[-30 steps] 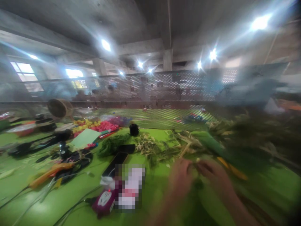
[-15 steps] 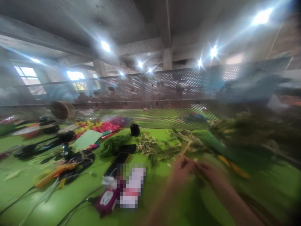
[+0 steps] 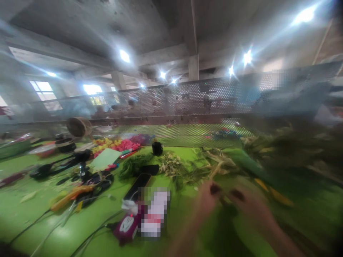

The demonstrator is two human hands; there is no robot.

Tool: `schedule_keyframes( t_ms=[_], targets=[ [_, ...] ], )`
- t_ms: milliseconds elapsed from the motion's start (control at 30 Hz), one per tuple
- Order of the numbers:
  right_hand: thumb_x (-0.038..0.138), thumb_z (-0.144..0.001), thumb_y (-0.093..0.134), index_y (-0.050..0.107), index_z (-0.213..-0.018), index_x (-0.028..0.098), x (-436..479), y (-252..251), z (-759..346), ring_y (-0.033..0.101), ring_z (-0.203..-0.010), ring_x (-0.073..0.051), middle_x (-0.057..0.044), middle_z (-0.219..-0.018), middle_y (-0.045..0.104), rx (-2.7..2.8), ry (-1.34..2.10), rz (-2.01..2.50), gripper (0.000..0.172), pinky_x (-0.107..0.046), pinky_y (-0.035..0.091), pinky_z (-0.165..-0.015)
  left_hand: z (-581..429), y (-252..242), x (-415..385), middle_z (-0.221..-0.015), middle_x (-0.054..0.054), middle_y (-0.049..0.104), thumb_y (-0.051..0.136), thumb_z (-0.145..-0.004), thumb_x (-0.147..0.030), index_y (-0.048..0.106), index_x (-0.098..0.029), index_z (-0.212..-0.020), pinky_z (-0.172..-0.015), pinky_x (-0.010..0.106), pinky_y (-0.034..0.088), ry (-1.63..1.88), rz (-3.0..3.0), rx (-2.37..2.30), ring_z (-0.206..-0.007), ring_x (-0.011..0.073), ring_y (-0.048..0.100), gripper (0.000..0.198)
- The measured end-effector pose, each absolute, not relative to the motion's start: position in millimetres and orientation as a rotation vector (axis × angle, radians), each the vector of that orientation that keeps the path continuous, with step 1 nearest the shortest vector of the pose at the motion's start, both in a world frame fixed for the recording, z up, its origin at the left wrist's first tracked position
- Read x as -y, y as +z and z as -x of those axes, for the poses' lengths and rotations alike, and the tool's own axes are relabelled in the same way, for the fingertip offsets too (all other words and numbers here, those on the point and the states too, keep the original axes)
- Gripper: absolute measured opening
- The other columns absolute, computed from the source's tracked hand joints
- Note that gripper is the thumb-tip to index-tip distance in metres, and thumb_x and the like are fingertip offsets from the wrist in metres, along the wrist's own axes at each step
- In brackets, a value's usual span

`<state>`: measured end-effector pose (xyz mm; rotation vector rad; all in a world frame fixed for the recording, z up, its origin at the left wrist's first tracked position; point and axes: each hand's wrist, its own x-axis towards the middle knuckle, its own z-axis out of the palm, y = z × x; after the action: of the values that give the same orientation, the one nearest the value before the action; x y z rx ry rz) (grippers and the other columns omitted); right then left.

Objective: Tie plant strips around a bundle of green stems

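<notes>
Over the right half of the green table, my left hand (image 3: 208,195) is closed, with its fingers curled in. My right hand (image 3: 245,198) is also closed, just to the right of it. Between and below the fingers shows something thin and greenish, too blurred to name. Just beyond my left hand, pale dry-looking stems and leaves (image 3: 221,160) lie on the table. Left of those is a heap of cream and green leafy sprigs (image 3: 173,166). A dark smartphone (image 3: 138,185) lies further left.
A purple power strip (image 3: 128,228) with cables stands at the front of the green table (image 3: 88,237). An orange-handled tool (image 3: 71,200) lies to the left. Pink flowers (image 3: 128,144) are heaped behind. A perforated screen (image 3: 171,132) runs along the back. Dark foliage (image 3: 289,150) fills the right.
My hands have drawn slightly apart from near contact, the right one shifting a little to the right. The whole view has moved slightly, so the table things appear further right.
</notes>
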<state>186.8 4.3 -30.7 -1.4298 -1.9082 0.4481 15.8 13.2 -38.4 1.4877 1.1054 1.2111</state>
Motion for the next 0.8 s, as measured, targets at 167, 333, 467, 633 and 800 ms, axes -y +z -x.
schedule_keyframes(
  t_ms=[167,333,467,633,800],
  targets=[
    [0.042,-0.077,0.057,0.060,-0.060,0.025,-4.4,-29.0,-184.6,0.056,-0.052,-0.015,0.003,-0.054,0.061,1.875,0.421,1.402,0.025,-0.025,0.039,-0.048,-15.8,-51.4,-15.4,-0.073,0.002,0.065,0.059,-0.070,-0.015,0.066,-0.017,-0.079,-0.063,0.026,0.041,1.147,-1.721,-1.172,-0.067,0.0153,0.055,0.012],
    [0.042,-0.079,0.055,0.061,-0.064,0.025,-0.8,-26.3,-181.2,0.059,-0.058,-0.017,0.001,-0.061,0.064,1.842,0.421,1.347,0.023,-0.027,0.045,-0.056,-18.6,-52.7,-15.0,-0.062,-0.001,0.056,0.058,-0.068,-0.015,0.062,-0.017,-0.067,-0.059,0.025,0.036,1.037,-1.822,-1.273,-0.059,0.0130,0.047,0.004],
    [0.040,-0.077,0.056,0.065,-0.089,0.025,-1.2,-21.3,-185.0,0.063,-0.075,-0.019,-0.004,-0.093,0.069,1.714,0.375,1.238,0.021,-0.030,0.050,-0.068,-18.8,-53.2,-19.5,-0.063,-0.001,0.057,0.062,-0.066,-0.020,0.059,-0.016,-0.069,-0.061,0.025,0.040,1.069,-1.506,-1.058,-0.061,0.0129,0.052,0.006],
    [0.036,-0.075,0.062,0.067,-0.076,0.024,-4.4,-23.1,-191.0,0.063,-0.093,-0.024,-0.007,-0.098,0.067,1.732,0.309,1.094,0.013,-0.037,0.050,-0.082,-15.0,-53.3,-25.6,-0.062,0.001,0.059,0.070,-0.065,-0.039,0.056,-0.014,-0.071,-0.060,0.026,0.042,1.094,-1.249,-0.897,-0.058,0.0126,0.055,0.029],
    [0.034,-0.077,0.057,0.070,-0.081,0.026,-10.8,-34.0,-188.4,0.065,-0.093,-0.027,-0.008,-0.096,0.070,1.790,0.374,1.052,0.016,-0.041,0.051,-0.080,-14.4,-43.6,-23.1,-0.058,0.001,0.058,0.075,-0.058,-0.049,0.056,-0.013,-0.069,-0.056,0.025,0.038,1.121,-1.210,-0.852,-0.052,0.0102,0.051,0.042]
  ],
)
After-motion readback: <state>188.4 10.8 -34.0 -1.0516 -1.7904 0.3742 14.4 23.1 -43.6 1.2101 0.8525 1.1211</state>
